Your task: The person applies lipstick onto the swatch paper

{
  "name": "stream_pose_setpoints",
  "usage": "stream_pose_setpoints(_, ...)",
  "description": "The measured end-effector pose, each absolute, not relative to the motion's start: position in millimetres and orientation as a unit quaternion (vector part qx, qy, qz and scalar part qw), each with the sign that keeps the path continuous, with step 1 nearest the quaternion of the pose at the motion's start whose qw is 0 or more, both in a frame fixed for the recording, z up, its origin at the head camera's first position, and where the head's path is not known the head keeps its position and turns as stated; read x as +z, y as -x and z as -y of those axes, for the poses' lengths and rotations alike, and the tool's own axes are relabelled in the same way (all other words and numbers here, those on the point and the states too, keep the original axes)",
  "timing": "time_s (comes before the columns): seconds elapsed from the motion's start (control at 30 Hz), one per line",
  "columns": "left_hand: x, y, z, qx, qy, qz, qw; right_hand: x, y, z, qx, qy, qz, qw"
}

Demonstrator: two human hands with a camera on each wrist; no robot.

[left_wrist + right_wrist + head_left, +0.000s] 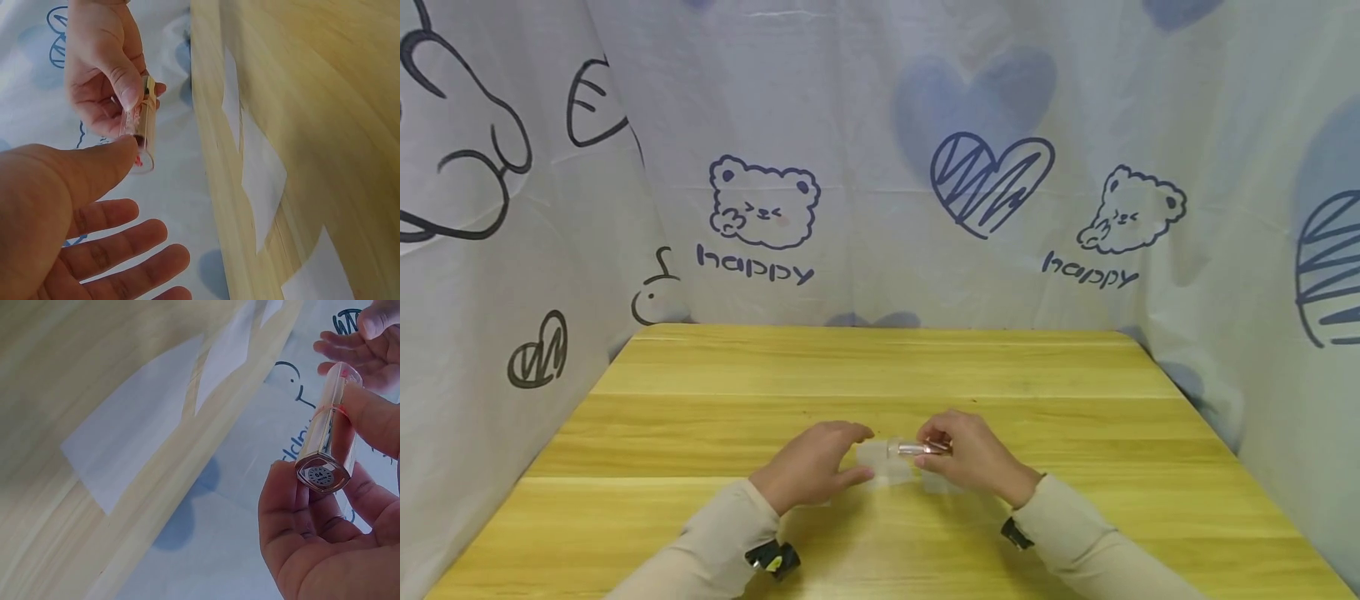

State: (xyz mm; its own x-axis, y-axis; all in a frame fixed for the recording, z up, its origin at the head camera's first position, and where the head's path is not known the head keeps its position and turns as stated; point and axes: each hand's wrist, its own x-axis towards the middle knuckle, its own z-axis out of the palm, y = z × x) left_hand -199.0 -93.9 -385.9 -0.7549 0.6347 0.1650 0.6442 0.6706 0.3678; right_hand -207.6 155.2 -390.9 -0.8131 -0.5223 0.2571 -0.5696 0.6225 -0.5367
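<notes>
My right hand (973, 457) pinches a lipstick tube (912, 448) between thumb and fingers, above the table. One end of the tube is clear and points toward my left hand (812, 465). In the right wrist view, the lipstick tube (322, 450) shows a shiny rose-gold base with a round label reading 04. The left hand has its fingers spread and relaxed, close to the clear end. Seen from the left wrist, its thumb (103, 165) overlaps that end of the tube, with a reddish tip inside.
Several white paper pieces (137, 419) lie in a row on the wooden table (880, 367) beneath the hands. White cloth (865, 100) printed with bears and hearts hangs behind the table and along both sides.
</notes>
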Motion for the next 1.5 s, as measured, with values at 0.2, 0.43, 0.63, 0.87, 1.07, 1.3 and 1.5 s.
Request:
stream_pose_setpoints(0.2, -386, 201, 85, -0.205, 0.359, 0.911, 0.013, -391, 207, -150, 0.313, -0.316, 0.895, 0.039)
stream_pose_setpoints(0.43, -385, 203, 79, -0.201, 0.366, 0.909, 0.004, -392, 205, -144, 0.309, -0.330, 0.892, 0.029)
stream_pose_setpoints(0.63, -386, 204, 74, -0.199, 0.374, 0.906, 0.008, -389, 205, -140, 0.308, -0.331, 0.892, 0.029)
stream_pose_setpoints(0.87, -385, 204, 72, -0.200, 0.368, 0.908, 0.005, -389, 207, -137, 0.311, -0.339, 0.887, 0.029)
stream_pose_setpoints(1.07, -384, 205, 73, -0.209, 0.368, 0.906, 0.012, -387, 207, -139, 0.326, -0.333, 0.885, 0.020)
stream_pose_setpoints(1.3, -383, 205, 75, -0.213, 0.369, 0.905, 0.013, -385, 207, -140, 0.329, -0.325, 0.886, 0.014)
stream_pose_setpoints(1.5, -381, 204, 76, -0.213, 0.365, 0.906, 0.007, -386, 207, -141, 0.340, -0.328, 0.881, 0.017)
